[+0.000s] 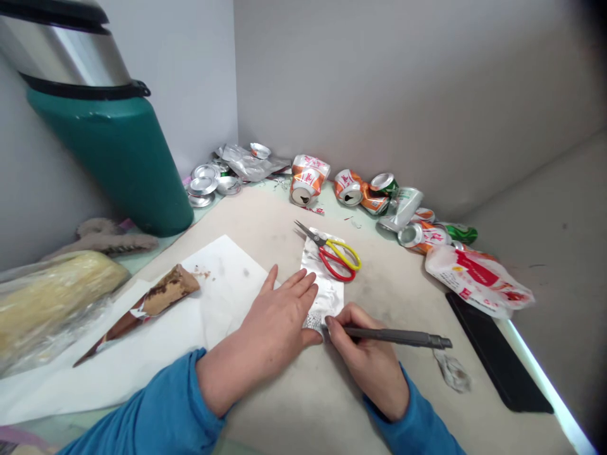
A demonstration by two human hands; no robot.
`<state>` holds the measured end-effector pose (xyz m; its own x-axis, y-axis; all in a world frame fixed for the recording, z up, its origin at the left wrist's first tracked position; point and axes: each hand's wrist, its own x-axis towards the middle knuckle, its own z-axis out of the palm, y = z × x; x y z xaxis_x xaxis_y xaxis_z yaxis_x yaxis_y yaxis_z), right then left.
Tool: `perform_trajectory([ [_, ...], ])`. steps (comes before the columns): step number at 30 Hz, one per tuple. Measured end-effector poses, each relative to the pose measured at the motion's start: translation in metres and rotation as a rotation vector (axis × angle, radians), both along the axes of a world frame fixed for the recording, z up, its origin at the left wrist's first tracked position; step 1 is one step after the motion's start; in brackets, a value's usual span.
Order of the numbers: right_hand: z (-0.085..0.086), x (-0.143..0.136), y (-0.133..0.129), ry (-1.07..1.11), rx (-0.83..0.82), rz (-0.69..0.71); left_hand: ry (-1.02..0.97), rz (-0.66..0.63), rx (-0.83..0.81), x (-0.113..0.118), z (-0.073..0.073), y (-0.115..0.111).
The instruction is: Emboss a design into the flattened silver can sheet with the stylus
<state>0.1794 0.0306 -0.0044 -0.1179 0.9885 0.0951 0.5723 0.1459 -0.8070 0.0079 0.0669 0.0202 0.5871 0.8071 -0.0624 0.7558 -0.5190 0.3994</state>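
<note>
My left hand (277, 319) lies flat with its fingers spread, over the left part of a silvery metal sheet (329, 291) and the surface beside it. A dark pen (398, 337) is pinched in my right hand (367, 357), its tip at the sheet's lower end, close to my left thumb. Small dark honeycomb-like marks cover that end of the sheet. Scissors (332, 249) with one red and one yellow handle rest across the sheet's upper part, their blades pointing to the upper left.
White paper (213, 316) bears a brown cone-shaped item (161, 297) at the left. A green bottle (114, 151) stands behind it. Crushed cans (308, 180) line the back wall. At the right are a plastic wrapper (478, 278), a black phone-like slab (497, 354) and a crumpled grey lump (453, 371).
</note>
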Motion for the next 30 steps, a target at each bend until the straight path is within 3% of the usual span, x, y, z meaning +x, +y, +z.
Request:
perform_trajectory([
  [11,0.0016,0.0027,0.0009,0.066,-0.013,-0.061,-0.001,-0.001,0.023,0.0003,-0.0020,-0.0008],
  [30,0.0010,0.0015,-0.0003,-0.011,-0.010,-0.008,0.007,0.002,0.014,0.0001,-0.0017,-0.0007],
])
